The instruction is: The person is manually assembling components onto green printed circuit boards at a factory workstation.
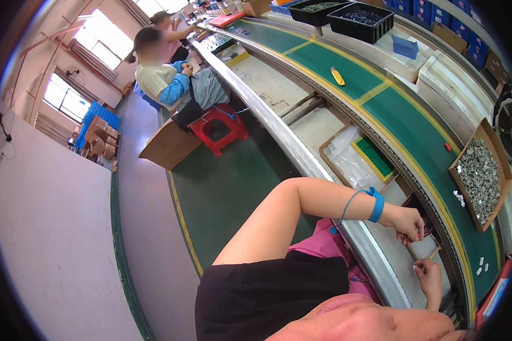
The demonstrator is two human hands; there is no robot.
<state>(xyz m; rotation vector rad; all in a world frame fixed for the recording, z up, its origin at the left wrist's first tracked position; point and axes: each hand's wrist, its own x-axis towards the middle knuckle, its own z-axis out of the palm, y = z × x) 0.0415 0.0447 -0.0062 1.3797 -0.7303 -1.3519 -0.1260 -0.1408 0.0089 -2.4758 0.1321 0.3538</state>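
My left hand (407, 223), with a blue wrist strap (376, 204) and its cord, is at the near edge of the conveyor. Its fingers are pinched together, and whatever lies between them is too small to make out. Just below it, my right hand (430, 279) has its fingers curled, thumb close to the fingertips. A tiny pale piece may be in that pinch, but I cannot tell. Between and behind the two hands lies a shallow tray with a white inside (425, 248). Several small white pieces (480, 266) rest on the green belt (438, 187) beyond my right hand.
A cardboard tray of small metal parts (479, 176) overlaps the belt's far side. A red piece (448, 146) and a yellow utility knife (337, 76) lie farther along. Black bins (360, 23) stand behind. A seated co-worker (159, 79) is at the left, near a red stool (219, 129).
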